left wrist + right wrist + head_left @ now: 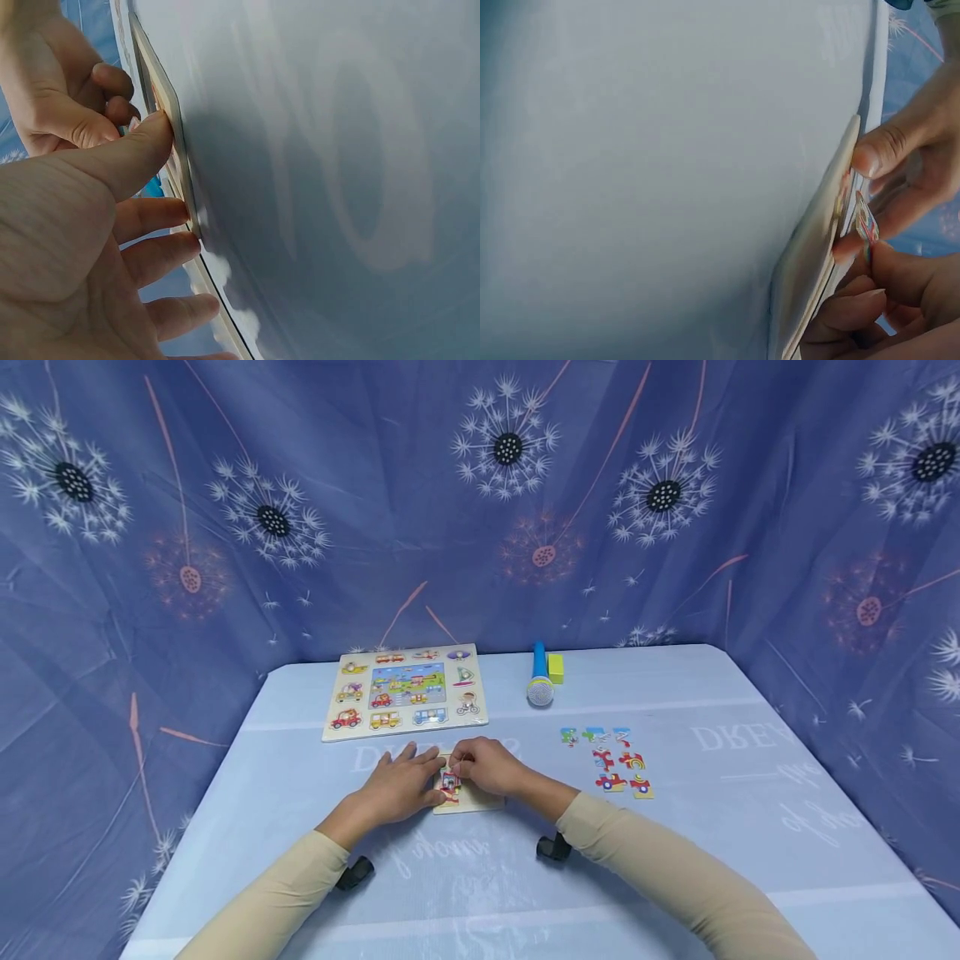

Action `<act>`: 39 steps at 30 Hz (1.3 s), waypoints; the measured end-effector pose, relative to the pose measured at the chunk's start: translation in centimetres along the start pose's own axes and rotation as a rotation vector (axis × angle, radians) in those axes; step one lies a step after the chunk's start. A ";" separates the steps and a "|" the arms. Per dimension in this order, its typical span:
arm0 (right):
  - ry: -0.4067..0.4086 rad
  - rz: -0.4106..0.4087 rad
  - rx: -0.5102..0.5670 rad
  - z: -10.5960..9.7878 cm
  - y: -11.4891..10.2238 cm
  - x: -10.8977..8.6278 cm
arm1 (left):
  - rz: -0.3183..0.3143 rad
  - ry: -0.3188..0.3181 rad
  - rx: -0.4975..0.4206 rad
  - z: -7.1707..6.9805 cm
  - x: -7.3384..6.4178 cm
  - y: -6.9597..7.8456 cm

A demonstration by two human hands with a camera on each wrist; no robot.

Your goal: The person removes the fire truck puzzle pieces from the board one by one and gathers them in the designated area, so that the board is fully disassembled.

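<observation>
A small wooden puzzle board (480, 802) lies on the table in front of me, with red pieces at its left side. My left hand (399, 787) rests at the board's left edge, fingers spread and fairly straight; in the left wrist view its thumb (146, 146) touches the rim. Over the board, my right hand (489, 767) pinches a small colourful puzzle piece (867, 223) between thumb and fingers. The piece is tilted above the surface in the right wrist view. Fingers hide much of the board.
Several loose puzzle pieces (611, 782) lie on the right of the table (720, 860). Behind the hands is a larger vehicle picture board (405, 718). A blue toy microphone (540, 672) and a yellow block (556, 668) stand near the back edge, before a patterned curtain (420, 543).
</observation>
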State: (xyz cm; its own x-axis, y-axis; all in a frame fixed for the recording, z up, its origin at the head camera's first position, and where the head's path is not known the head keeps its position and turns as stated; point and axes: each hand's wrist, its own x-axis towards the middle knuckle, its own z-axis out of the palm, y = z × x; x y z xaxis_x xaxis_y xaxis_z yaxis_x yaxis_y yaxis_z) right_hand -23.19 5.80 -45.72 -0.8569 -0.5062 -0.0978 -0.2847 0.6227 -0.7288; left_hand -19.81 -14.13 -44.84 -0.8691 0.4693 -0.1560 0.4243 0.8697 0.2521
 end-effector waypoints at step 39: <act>0.058 0.346 0.164 -12.8 11.7 -7.9 | -0.003 -0.020 0.001 -0.1 0.0 0.1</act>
State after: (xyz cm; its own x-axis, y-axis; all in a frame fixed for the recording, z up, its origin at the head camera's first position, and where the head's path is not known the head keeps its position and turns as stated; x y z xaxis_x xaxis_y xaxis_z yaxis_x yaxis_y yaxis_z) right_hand -25.32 24.75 -44.80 -0.9145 -0.2451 -0.3218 0.0940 0.6449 -0.7585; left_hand -19.79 -14.05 -44.76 -0.8651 0.4698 -0.1758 0.4223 0.8712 0.2503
